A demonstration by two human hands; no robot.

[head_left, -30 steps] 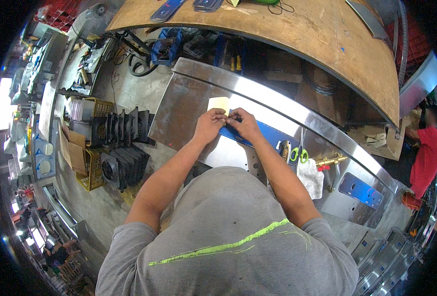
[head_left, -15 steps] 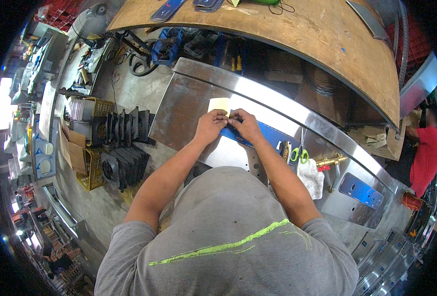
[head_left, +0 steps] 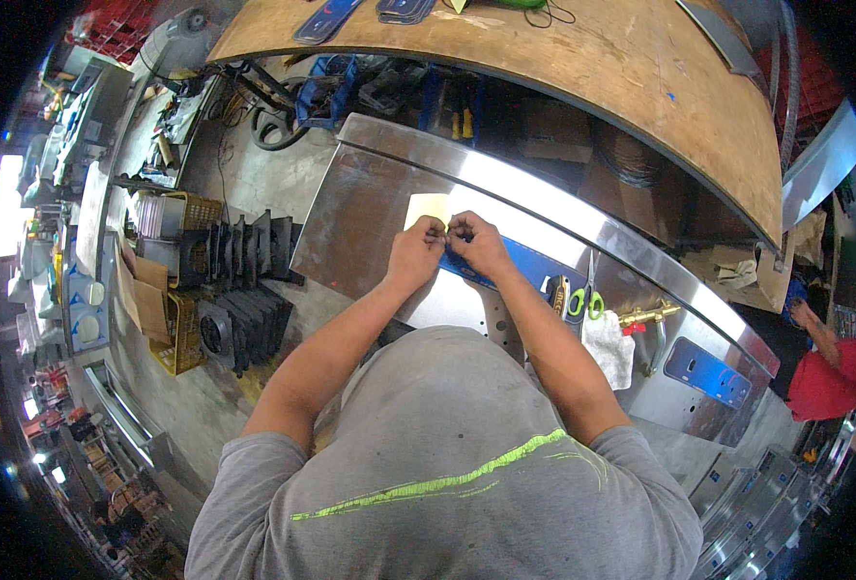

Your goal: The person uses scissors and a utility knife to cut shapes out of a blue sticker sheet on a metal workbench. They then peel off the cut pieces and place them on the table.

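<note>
My left hand (head_left: 416, 253) is closed in a pinch at the lower edge of a pale yellow sheet (head_left: 430, 207). Close beside it, my right hand (head_left: 480, 247) has its fingers curled together over the left end of a long blue strip (head_left: 539, 265). Whatever lies between the fingertips of either hand is too small or hidden to name. Both hands are over a shiny sheet-metal panel (head_left: 341, 217). To the right are a dark and yellow hand tool (head_left: 557, 293), green-handled scissors (head_left: 587, 302), a white cloth (head_left: 608, 350) and a brass valve fitting (head_left: 652, 315).
A blue plate (head_left: 706, 373) lies on the metal at the right. Beyond stands a wooden table (head_left: 582, 68) with blue plates (head_left: 327, 19) on it. Black metal parts (head_left: 244, 324) and yellow crates (head_left: 184, 338) sit on the floor at left. A person in red (head_left: 831, 377) is at far right.
My fingertips have moved slightly apart, leaving a small gap between the hands. At the far right, the person in red has bent lower, with an arm stretched toward the metal's end.
</note>
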